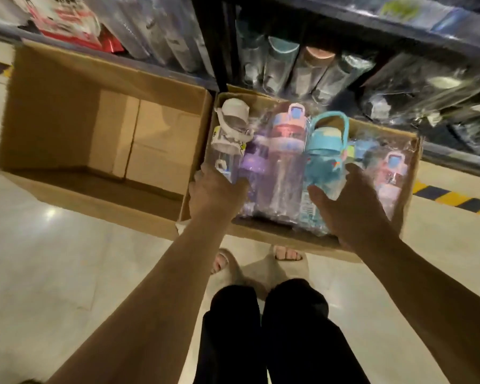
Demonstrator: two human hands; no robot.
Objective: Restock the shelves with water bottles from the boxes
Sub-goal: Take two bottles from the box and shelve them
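A cardboard box (412,151) on the floor holds several plastic-wrapped water bottles lying side by side: a clear bottle with a white lid (232,126), a purple bottle (254,162), a pink bottle (287,139) and a blue bottle with a loop handle (326,145). My left hand (215,192) lies on the lower end of the white-lidded bottle, its fingertips hidden. My right hand (349,206) is spread over the blue bottle's lower half, thumb on the left and fingers on the right. The shelf (311,67) behind holds wrapped bottles.
An empty cardboard box (67,112) stands left of the full one, touching it. Dark shelf posts and rails run along the top. Yellow-black tape (455,199) marks the pale tiled floor. My feet in sandals (233,267) stand just in front of the boxes.
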